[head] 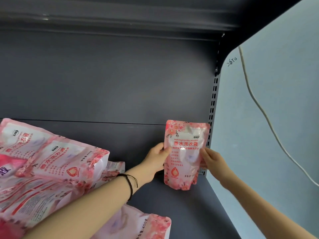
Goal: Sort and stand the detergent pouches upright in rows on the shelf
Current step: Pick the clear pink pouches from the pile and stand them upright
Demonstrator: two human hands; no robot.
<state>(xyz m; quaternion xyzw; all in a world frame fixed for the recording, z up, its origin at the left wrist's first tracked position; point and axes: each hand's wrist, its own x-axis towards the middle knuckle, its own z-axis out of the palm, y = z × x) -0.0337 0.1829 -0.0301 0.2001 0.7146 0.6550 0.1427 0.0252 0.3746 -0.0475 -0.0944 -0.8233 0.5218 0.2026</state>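
Dark grey metal shelving fills your view: a flat back panel (103, 75) at the far side and a matte grey shelf deck (189, 213) running toward you. A pale blue-grey wall (276, 83) takes up the right side beyond the shelf's edge.

On the left of the deck you have a loose heap of pink floral plastic detergent pouches (51, 163), lying flat and overlapping at odd angles. One more pink pouch (138, 225) lies flat at the near edge, partly under your left forearm.

At the far right of the deck, just beside the slotted grey upright (213, 100), a single pink floral detergent pouch with red lettering (184, 152) stands upright, face toward you and base on the deck. You hold it from both sides. Your left hand (155, 161) grips its left edge, thumb on the front. Your right hand (212, 159) pinches its right edge.

A thin white cable (259, 104) trails down the wall. A black cord band (130, 185) circles your left wrist.
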